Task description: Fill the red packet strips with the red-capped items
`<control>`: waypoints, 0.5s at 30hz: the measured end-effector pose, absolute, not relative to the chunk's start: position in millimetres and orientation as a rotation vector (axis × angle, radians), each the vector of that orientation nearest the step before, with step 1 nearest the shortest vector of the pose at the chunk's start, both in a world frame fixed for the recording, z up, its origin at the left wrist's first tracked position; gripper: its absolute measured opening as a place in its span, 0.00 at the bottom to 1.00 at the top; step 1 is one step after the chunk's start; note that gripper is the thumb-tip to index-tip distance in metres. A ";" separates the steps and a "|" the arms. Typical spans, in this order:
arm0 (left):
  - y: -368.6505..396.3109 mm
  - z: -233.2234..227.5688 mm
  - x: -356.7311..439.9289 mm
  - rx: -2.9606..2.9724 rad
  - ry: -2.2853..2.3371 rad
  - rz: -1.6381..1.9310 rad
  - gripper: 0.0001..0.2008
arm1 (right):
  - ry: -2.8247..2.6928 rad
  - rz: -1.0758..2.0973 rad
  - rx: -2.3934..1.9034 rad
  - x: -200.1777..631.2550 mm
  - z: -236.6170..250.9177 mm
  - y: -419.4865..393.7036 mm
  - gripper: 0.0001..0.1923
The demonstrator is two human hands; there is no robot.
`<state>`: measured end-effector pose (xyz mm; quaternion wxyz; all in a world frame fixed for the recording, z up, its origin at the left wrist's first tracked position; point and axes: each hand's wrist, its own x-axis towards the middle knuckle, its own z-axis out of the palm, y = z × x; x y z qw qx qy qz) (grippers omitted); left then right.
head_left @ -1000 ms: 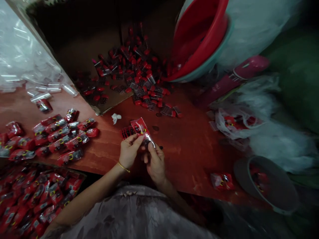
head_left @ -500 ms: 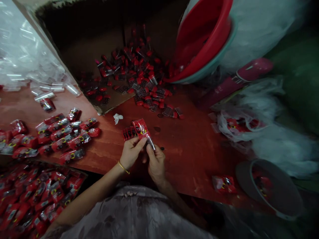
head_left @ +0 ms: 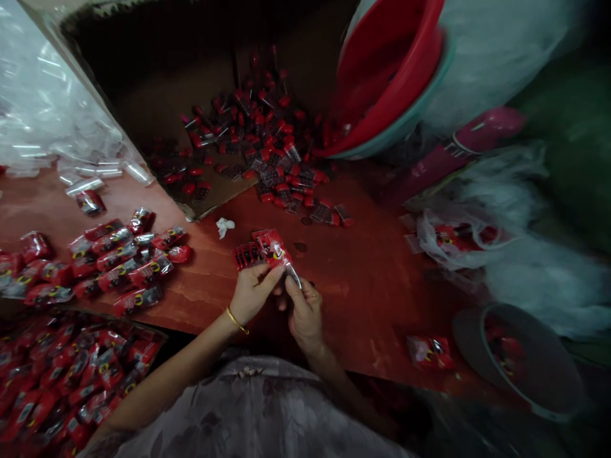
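Note:
A flat red printed packet [head_left: 273, 247] with a clear lower end is held tilted above the table's near edge. My left hand [head_left: 249, 296], with a gold bangle at the wrist, pinches its lower left side between thumb and fingers. At the clear lower end, my right hand [head_left: 305, 317] is closed with thumb and fingertips on the packet. Some of its fingers are hidden behind. Just left of the packet lies a neat row of small red pieces [head_left: 244, 256], partly covered by the packet.
Filled red packets [head_left: 117, 254] lie at left, above a box of more packets [head_left: 71, 375]. Ahead, a cardboard box [head_left: 200, 207] spills small red-capped clear containers [head_left: 281, 159] beside a tilted red basin [head_left: 420, 70]. At right are a magenta bottle [head_left: 429, 162] and grey bucket [head_left: 544, 356].
My right hand has shifted slightly to the right and down along the packet's clear end. My left hand has barely moved, and the packet stays in both hands.

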<state>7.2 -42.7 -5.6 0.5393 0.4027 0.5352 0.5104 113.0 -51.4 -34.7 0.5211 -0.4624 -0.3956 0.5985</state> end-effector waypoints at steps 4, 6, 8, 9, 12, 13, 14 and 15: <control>-46.1 -11.7 13.9 1.036 1.273 1.166 0.18 | -0.922 1.428 -1.107 118.4 -38.1 -52.7 0.15; -44.9 -12.9 16.6 1.084 1.230 1.117 0.16 | -0.949 1.417 -1.119 123.8 -41.7 -53.4 0.15; -42.0 -12.9 19.6 1.087 1.187 1.109 0.15 | -1.021 1.388 -1.163 131.6 -44.5 -53.4 0.14; -40.3 -12.7 21.3 1.072 1.171 1.132 0.14 | -1.073 1.375 -1.193 136.4 -45.3 -53.2 0.14; -36.1 -13.5 26.8 1.024 1.121 1.223 0.12 | -1.204 1.298 -1.270 152.4 -45.4 -51.1 0.13; -35.2 -14.6 28.3 1.024 1.097 1.227 0.12 | -1.227 1.243 -1.281 157.9 -45.0 -49.8 0.12; -34.6 -16.2 29.5 1.037 1.071 1.216 0.11 | -1.249 1.180 -1.283 163.1 -44.7 -48.1 0.12; -34.2 -18.2 30.3 1.060 1.049 1.201 0.11 | -1.278 1.122 -1.274 168.1 -44.4 -45.8 0.13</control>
